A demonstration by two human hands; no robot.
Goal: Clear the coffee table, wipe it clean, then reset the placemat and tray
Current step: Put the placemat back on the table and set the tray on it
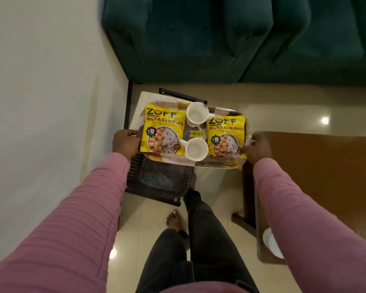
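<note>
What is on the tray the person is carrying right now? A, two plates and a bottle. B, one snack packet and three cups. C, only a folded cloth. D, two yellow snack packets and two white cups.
D: the tray, gripped at its ends by the left hand and the right hand, carries one yellow packet on the left, another yellow packet on the right, and a far white cup and a near white cup between them.
</note>
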